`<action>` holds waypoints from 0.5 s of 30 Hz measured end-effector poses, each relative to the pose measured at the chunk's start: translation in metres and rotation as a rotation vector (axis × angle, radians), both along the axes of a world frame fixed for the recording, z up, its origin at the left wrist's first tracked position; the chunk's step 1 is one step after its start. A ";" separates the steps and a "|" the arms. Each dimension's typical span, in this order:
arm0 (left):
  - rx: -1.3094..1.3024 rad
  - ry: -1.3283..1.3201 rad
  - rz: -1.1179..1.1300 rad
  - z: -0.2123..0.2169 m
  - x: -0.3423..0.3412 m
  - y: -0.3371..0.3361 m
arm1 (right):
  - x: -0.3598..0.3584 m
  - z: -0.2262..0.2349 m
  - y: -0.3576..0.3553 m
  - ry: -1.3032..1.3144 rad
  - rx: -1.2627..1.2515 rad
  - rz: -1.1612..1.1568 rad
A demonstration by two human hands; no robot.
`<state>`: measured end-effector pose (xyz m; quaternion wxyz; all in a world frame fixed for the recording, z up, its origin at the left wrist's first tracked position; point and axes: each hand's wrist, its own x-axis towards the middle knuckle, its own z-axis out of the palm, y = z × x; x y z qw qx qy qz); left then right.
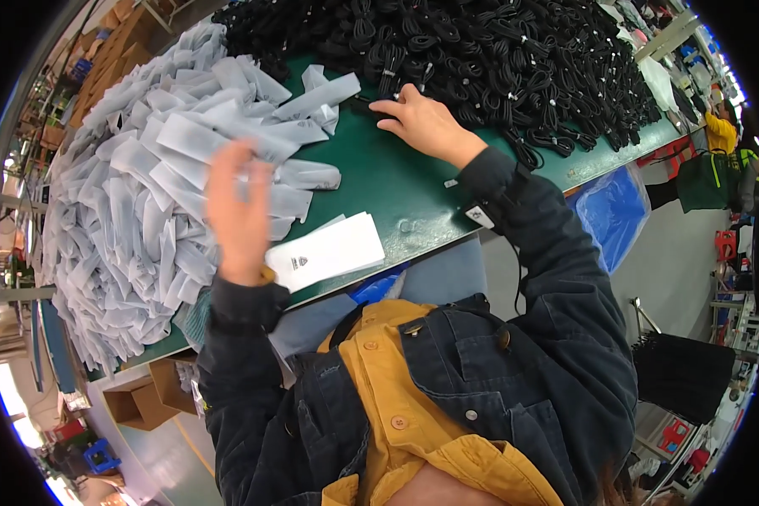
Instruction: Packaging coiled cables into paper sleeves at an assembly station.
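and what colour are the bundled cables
The bundled cables are black; the head view shows them best.

Left hand (240, 207): blurred; raised, fingers (232, 160) extended forward and apart from the thumb side, fingertip detail lost. Left wrist (243, 268) roughly straight, bare just above the cuff. Left forearm (243, 346) runs nearly straight forward, dark-sleeved.

Right hand (422, 122): sharp; reaches farther forward, back of hand up, fingers bent and directed leftward. Grip at the tips unclear. Right wrist (471, 152) bare; right forearm (535, 207) slants forward and inward, dark-sleeved.
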<state>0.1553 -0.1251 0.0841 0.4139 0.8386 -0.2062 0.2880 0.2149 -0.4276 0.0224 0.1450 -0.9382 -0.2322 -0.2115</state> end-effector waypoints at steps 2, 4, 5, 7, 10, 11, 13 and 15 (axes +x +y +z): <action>0.080 0.291 -0.235 -0.025 -0.040 -0.018 | -0.004 -0.003 0.004 0.030 -0.024 -0.061; 0.142 0.388 -0.359 -0.059 -0.066 -0.029 | -0.010 0.003 0.012 0.066 -0.083 -0.201; 0.196 0.335 -0.392 -0.071 -0.072 -0.033 | -0.014 0.000 0.011 0.073 -0.088 -0.196; 0.223 0.319 -0.367 -0.076 -0.078 -0.044 | -0.021 -0.008 -0.001 0.044 -0.023 -0.192; 0.293 0.267 -0.317 -0.082 -0.080 -0.049 | -0.038 -0.005 -0.010 0.110 0.085 -0.192; 0.282 0.276 -0.304 -0.085 -0.080 -0.049 | -0.048 -0.001 -0.010 0.191 0.165 -0.196; 0.261 0.294 -0.284 -0.090 -0.081 -0.049 | -0.066 0.003 -0.011 0.273 0.244 -0.200; 0.230 0.293 -0.274 -0.090 -0.082 -0.049 | -0.086 0.005 -0.011 0.324 0.397 -0.142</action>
